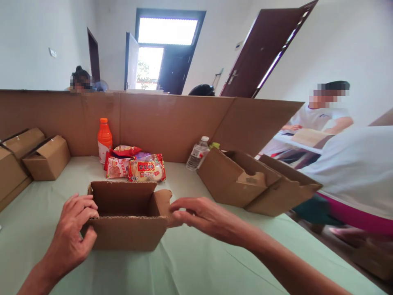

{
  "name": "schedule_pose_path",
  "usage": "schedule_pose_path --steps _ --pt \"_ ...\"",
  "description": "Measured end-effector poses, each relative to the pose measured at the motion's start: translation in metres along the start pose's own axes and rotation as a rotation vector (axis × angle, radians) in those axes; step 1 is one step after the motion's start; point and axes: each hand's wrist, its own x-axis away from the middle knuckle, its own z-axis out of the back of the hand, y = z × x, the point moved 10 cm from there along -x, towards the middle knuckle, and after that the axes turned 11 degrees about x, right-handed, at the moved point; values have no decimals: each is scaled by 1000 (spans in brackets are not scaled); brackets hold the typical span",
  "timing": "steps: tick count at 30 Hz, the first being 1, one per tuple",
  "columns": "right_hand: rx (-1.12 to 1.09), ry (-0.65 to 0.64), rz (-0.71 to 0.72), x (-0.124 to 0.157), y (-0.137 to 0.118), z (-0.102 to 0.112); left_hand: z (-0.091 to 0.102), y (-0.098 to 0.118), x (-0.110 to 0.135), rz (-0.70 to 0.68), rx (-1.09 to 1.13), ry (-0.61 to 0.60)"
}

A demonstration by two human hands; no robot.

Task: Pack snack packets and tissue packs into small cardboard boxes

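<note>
A small cardboard box [129,233] stands before me on the pale green cloth, its top uncovered and its inside dark. At its left end, my left hand [75,227] curls its fingers over the edge, with the thumb against the front corner. My right hand [196,215] is at the other end, thumb and fingers closed at the outward-leaning side flap [164,200]. Just behind the box lie several snack packets, among them a red-and-clear cracker bag [147,169] and a pink packet [118,168]. An orange-capped bottle [105,141] stands upright behind them.
Cardboard boxes [49,157] stand at the left. Two more open boxes [230,176] sit tilted at the right, beside a clear plastic bottle [198,153]. A tall cardboard panel [172,123] borders the table's back. People [325,114] are beyond it and to the right.
</note>
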Motion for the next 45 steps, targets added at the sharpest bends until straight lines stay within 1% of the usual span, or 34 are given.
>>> schedule_pose_path --steps 3,5,6,7,9,11,12,14,16,18,20,22,24,25,26,28,29,30,31,32,33,34,35,37,39,41,43,45 --pt "45 152 -138 -26 35 23 0 -6 12 45 23 36" --pt "197 243 -168 -57 54 37 -3 -6 16 66 42 32" --pt "304 257 -173 -77 61 39 -5 -6 17 75 52 31" --pt "408 248 -173 -99 68 39 -6 -6 17 87 66 38" --pt "561 205 -159 -145 81 31 -8 -8 15 117 86 66" --pt "616 166 -133 -186 92 20 -9 -10 14 145 91 91" --pt "620 149 -126 -202 98 14 -10 -11 14 147 87 89" --pt "643 108 -129 -223 110 3 -12 -10 15 145 67 74" --pt "661 61 -138 -227 120 -5 -12 -9 16 144 41 59" --pt "670 19 -136 -215 126 -9 -12 -8 17 148 21 44" --pt "672 8 -121 -192 126 -4 -13 -8 18 153 13 26" --pt "674 38 -111 -162 122 12 -15 -8 18 149 10 13" --pt "677 99 -113 -130 112 38 -16 -8 17 140 10 16" --pt "648 174 -114 -114 102 55 -16 -8 17 138 11 21" --pt "587 288 -105 -98 88 76 -16 -8 16 139 13 27" --pt "388 602 -54 -62 50 120 -16 -9 15 152 18 25" --pt "281 762 -16 -43 29 137 -16 -8 14 157 20 20" --pt "198 901 26 -25 7 150 -15 -8 13 160 20 14" --pt "156 1003 69 -11 -15 156 -14 -6 12 157 19 10" --pt "146 1072 112 -1 -37 157 -13 -5 11 154 16 6" --pt "154 1100 156 5 -56 153 -12 -3 10 147 12 7" --pt "172 1084 202 6 -73 145 -10 -2 9 140 7 12" --pt "198 1025 249 2 -86 133 -8 -1 9 135 4 20" --pt "276 805 328 -14 -102 98 -6 1 9 133 6 31" --pt "397 559 375 -30 -103 59 -6 1 10 141 20 30" --pt "527 347 378 -42 -97 27 -8 0 11 155 34 29" --pt "613 167 363 -52 -93 6 -9 0 12 163 36 54" --pt "666 9 358 -62 -96 -9 -9 0 13 163 31 86"
